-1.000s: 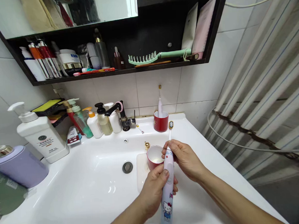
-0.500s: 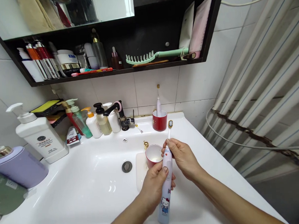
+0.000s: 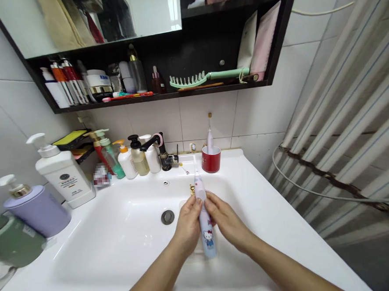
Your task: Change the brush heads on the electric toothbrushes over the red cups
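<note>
A white and pink electric toothbrush handle [image 3: 207,239] with a cartoon cat on it stands upright over the white sink [image 3: 121,238]. My left hand [image 3: 188,225] is wrapped round its left side. My right hand [image 3: 227,222] closes on it from the right, fingertips at the upper part. The tip of the handle [image 3: 198,180] pokes out above my fingers; no brush head shows on it. Just behind my hands, the rim of a red cup [image 3: 209,191] and a small gold piece [image 3: 192,188] peek out.
A second red cup [image 3: 211,160] with another toothbrush [image 3: 209,140] stands by the wall, right of the black tap [image 3: 158,150]. Pump bottles [image 3: 62,173] line the left rim. A dark shelf [image 3: 165,93] above holds a green comb [image 3: 206,76]. A striped curtain [image 3: 344,110] hangs at right.
The toothbrush has come upright and further over the basin. The brush head that stood above my right hand no longer shows. My hands now hide most of the near red cup.
</note>
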{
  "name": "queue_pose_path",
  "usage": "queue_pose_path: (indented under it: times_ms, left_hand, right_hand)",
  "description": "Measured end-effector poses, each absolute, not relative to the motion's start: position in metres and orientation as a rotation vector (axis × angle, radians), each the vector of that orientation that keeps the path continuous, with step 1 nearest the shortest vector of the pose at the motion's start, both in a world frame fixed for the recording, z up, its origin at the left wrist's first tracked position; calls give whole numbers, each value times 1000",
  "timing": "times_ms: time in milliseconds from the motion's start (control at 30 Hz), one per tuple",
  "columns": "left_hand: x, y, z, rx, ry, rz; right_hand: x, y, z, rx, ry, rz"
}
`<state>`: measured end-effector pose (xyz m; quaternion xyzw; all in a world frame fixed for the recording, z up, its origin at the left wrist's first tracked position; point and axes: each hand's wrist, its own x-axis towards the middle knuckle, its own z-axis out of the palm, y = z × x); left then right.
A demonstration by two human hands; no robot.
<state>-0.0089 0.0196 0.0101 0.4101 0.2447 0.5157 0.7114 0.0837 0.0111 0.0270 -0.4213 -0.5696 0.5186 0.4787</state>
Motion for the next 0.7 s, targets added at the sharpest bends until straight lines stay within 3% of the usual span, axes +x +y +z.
queue_pose_path:
  times_ms: [367, 700]
  left_hand:
    - [-21, 50, 36, 745, 683, 1509]
    - [-29, 59, 31, 722, 639, 1460]
  right_hand:
    - [75, 4, 19, -1104, -1527, 1241]
    - [73, 3, 15, -1130, -1457, 1486]
